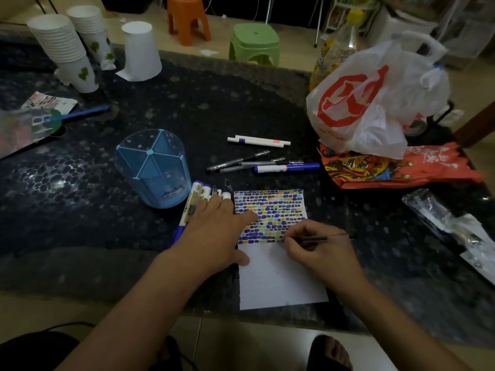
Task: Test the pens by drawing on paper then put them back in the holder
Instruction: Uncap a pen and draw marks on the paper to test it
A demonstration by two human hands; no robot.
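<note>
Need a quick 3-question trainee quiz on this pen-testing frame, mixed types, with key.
1. True or false: the blue holder has pens standing in it.
2. The right hand holds: A) thin pen B) marker C) nothing.
3. What does the left hand press on?

Key: 1. False, its compartments look empty. 2. A, tip on the paper. 3. The paper's left edge, with a bundle of markers under its fingers.

Dark speckled table (241,103) w/ pale blotches. Light-blue see-thru holder (154,170), centre-left. White paper (281,277), lower centre: upper half covered in rows of blue, black, yellow, green, orange dabs; lower half blank. White pens (258,141) w/ blue bits, centre. White bag (375,103) w/ red logo, upper right. Orange stool (187,20) and green stool (254,44) up top. White cups (64,49) w/ green leaf print, upper left.
</note>
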